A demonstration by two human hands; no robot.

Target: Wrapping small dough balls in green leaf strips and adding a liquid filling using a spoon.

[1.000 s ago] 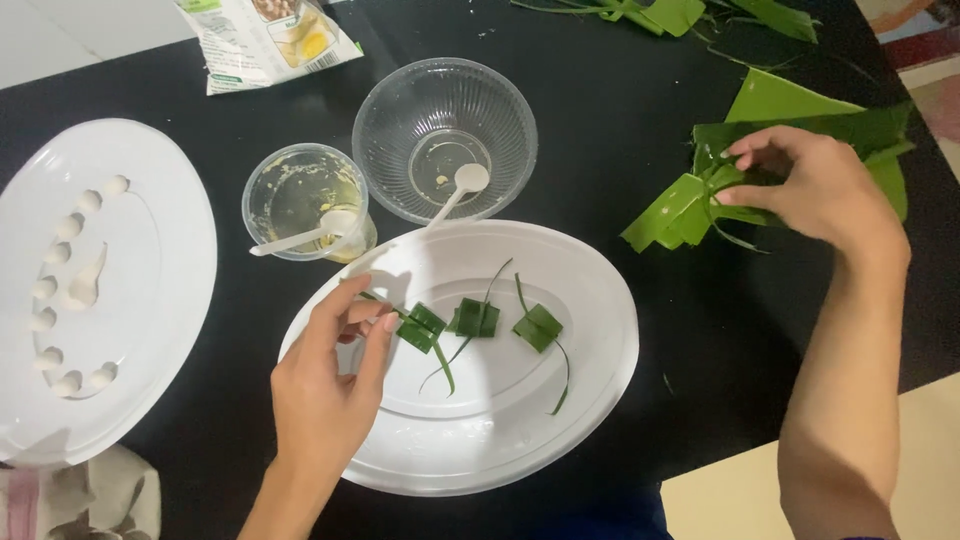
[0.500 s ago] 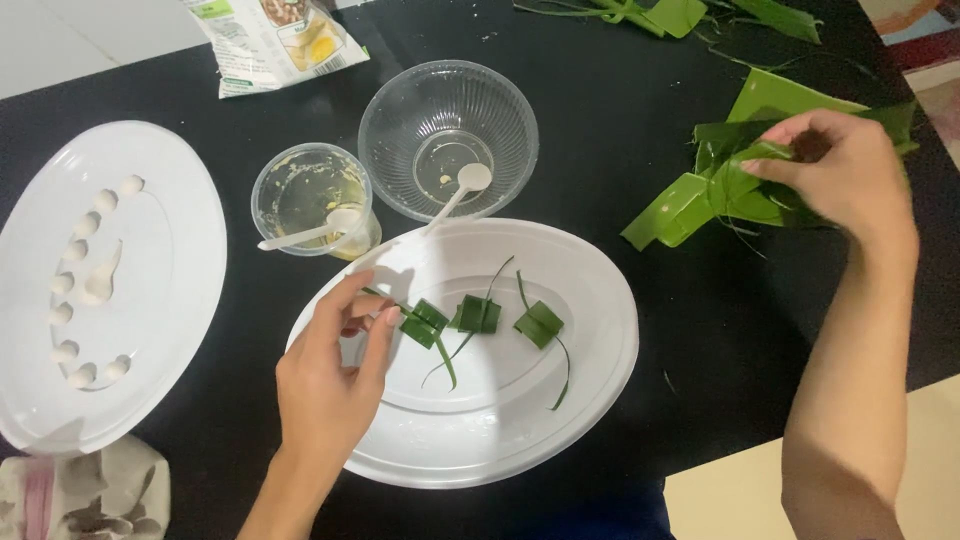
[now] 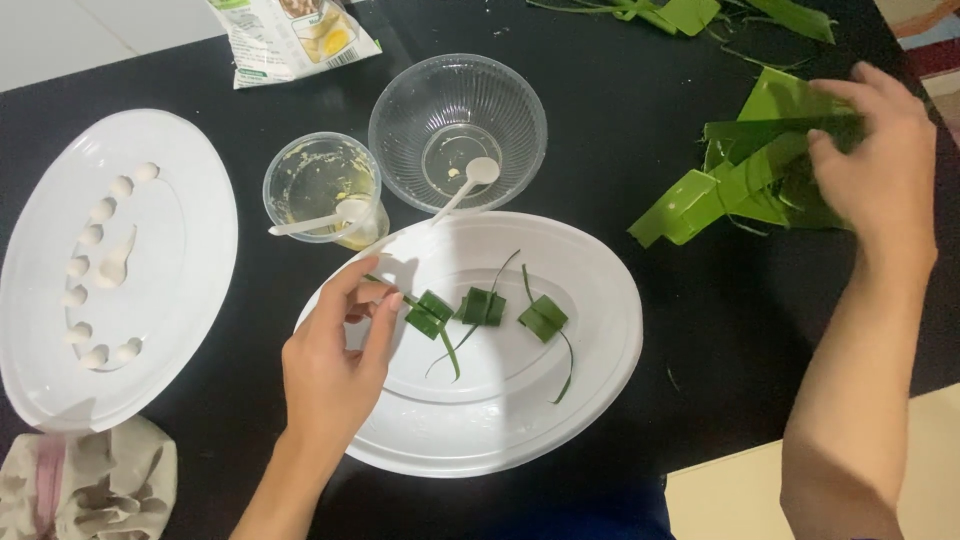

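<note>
Folded leaf parcel [image 3: 431, 312] on white oval plate [image 3: 600, 330], just beyond left fingertips. Left hand [image 3: 335, 365] over plate's near-left rim, thumb and forefinger pressed on thin leaf strip — pinching it. Two more green parcels [image 3: 484, 305] to right of that pinch, same plate. Beyond left hand: plastic cup [image 3: 320, 185] with white spoon, then clear bowl [image 3: 457, 125] with second spoon. Far right — right hand [image 3: 880, 165] curled down on leaf stack [image 3: 750, 175], fingers gripping top strips. Left of all: second plate [image 3: 180, 300] with dough balls [image 3: 92, 235].
</note>
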